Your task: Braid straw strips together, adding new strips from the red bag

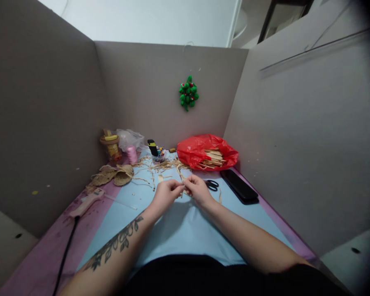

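Note:
Near the middle of the table, my left hand (168,193) and my right hand (199,191) meet, fingertips pinched together. Between them is a thin tan strip of dried plant fibre (179,168), which sticks up beyond the fingers and also shows a little below them. How the fingers grip it is partly hidden. Just right of my right hand lie black-handled scissors (212,185), their blades out of sight behind the hand. More loose dried strips (165,165) are scattered beyond my hands.
A red plastic bag (188,154) of dried strips sits at the back right, with a black phone (239,187) in front. On the left are a corded glue gun (89,202), woven pieces (123,175), pink thread (131,155) and a jar (112,149). Grey panels surround the table.

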Demonstrator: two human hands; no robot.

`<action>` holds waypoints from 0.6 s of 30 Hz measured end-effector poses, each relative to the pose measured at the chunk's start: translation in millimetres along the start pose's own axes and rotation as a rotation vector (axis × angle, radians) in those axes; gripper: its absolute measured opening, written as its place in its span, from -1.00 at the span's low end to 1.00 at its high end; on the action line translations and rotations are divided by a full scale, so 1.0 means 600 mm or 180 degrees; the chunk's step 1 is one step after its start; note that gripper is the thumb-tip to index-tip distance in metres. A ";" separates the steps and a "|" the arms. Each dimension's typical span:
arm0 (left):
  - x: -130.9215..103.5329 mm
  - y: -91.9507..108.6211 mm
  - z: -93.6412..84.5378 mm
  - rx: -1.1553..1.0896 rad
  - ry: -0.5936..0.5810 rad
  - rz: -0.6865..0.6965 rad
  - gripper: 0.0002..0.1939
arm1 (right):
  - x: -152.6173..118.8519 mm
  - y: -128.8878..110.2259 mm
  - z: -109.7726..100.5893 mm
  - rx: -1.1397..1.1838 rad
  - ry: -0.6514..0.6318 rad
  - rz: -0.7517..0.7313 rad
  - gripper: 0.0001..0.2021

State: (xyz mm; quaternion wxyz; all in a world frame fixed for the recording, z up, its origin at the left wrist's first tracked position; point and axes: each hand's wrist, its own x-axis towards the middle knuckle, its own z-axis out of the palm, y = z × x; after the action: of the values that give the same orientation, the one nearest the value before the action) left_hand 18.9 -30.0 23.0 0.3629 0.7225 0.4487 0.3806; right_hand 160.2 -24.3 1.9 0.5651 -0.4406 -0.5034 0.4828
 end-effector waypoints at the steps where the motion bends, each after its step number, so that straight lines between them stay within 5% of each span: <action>1: -0.003 0.000 0.004 0.0241 0.0051 0.0157 -0.78 | 0.000 0.000 0.002 0.0128 0.0026 0.0113 -0.74; 10: -0.014 -0.012 0.029 0.2160 -0.0068 0.1062 -0.76 | -0.007 -0.007 0.011 0.0225 0.0302 0.0303 -0.77; 14: -0.019 -0.007 0.035 0.1565 -0.0322 0.0986 -0.76 | -0.003 -0.001 0.011 0.0059 0.0203 0.0095 -0.82; 18: -0.013 -0.001 0.017 0.0226 -0.0389 0.0532 -0.77 | 0.009 0.001 -0.003 -0.0172 0.0239 -0.0203 -0.83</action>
State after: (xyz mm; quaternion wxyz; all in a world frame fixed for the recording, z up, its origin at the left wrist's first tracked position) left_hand 25.4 -38.7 16.4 0.3308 0.7917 0.3771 0.3487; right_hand 162.0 -19.0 1.9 0.5866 -0.4573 -0.5085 0.4339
